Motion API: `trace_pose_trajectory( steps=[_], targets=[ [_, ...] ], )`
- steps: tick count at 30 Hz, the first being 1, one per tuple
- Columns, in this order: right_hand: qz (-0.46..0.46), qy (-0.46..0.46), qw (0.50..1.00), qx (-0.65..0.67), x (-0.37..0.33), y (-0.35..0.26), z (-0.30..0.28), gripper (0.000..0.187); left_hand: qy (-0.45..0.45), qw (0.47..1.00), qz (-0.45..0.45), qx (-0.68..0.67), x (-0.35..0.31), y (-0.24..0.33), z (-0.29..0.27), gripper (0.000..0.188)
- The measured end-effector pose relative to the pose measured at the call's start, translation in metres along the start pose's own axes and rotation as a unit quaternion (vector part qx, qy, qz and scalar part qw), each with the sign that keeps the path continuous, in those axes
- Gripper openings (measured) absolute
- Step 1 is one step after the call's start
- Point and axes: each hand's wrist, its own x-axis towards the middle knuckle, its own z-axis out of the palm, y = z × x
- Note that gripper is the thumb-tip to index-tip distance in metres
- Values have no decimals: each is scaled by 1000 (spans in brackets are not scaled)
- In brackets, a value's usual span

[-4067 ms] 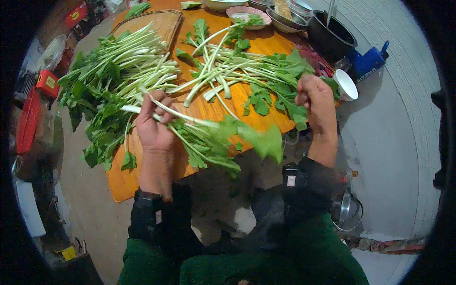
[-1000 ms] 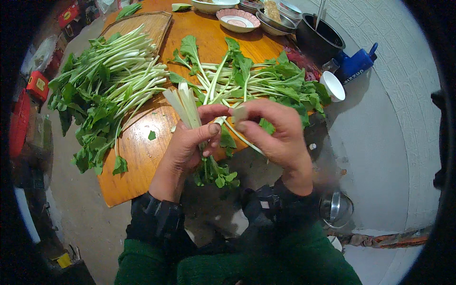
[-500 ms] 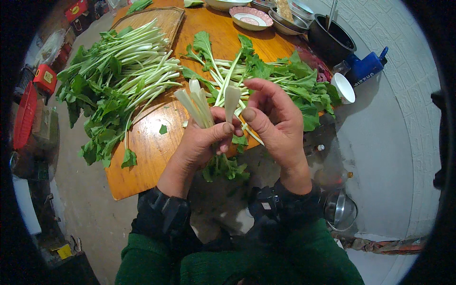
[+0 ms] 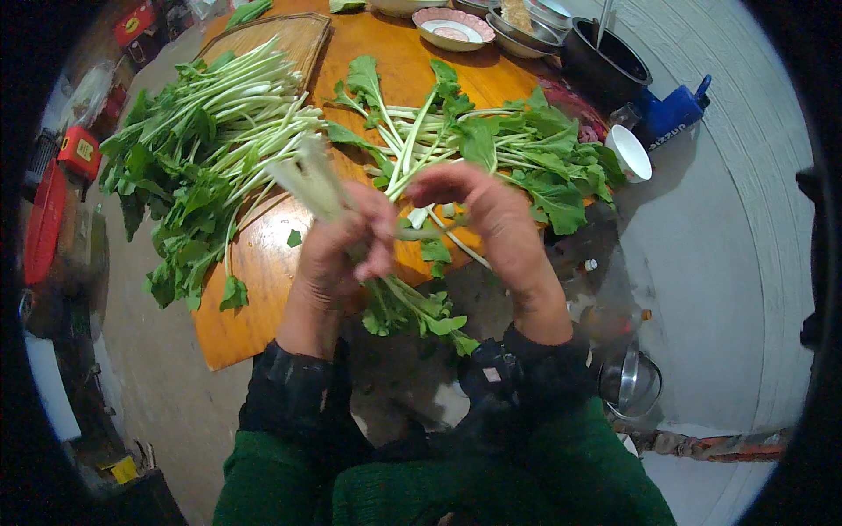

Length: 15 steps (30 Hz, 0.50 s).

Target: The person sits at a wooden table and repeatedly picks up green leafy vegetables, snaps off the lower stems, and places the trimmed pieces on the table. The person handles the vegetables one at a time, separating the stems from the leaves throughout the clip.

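My left hand [image 4: 338,250] is closed round a bunch of leafy greens [image 4: 403,307], whose pale stalks stick up past the fingers while the green leaves hang below the wrist. My right hand [image 4: 491,219] pinches a stalk of the same bunch close beside the left hand. Both hands hover over the near edge of a round orange wooden table [image 4: 254,298]. A large pile of greens [image 4: 210,149] lies to the left on the table. A second, looser pile of greens [image 4: 500,149] lies to the right, behind my hands.
A woven tray [image 4: 294,39] lies at the table's far left. Bowls and plates [image 4: 452,26] stand at the far edge, beside a black pot [image 4: 605,61]. A blue container [image 4: 671,110] and white cup [image 4: 633,153] sit right. A metal pot [image 4: 630,381] is on the floor.
Four seconds ago my hands were apart, pulling stalks from the piles. They have come together on one bunch, and the left hand has tilted its stalks leftward.
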Motion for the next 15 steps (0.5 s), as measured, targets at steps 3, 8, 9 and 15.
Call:
trace_pose_trajectory(
  steps=[3, 8, 9, 15],
  targets=[
    [-83, -198, 929, -301, -2, 7, -16, 29, 5, 987, 64, -147, 4, 15, -18, 17],
    [-48, -56, 913, -400, -5, -6, -67, 16, 37, 949, 128, -285, 3, 39, -36, 17],
    [21, -52, 926, -374, -7, -9, -77, 17, 36, 955, 128, -267, 3, 40, -38, 16],
    [192, -73, 967, -154, -35, -14, -123, 21, 43, 953, 120, -274, 3, 39, -46, 16]
  ],
)
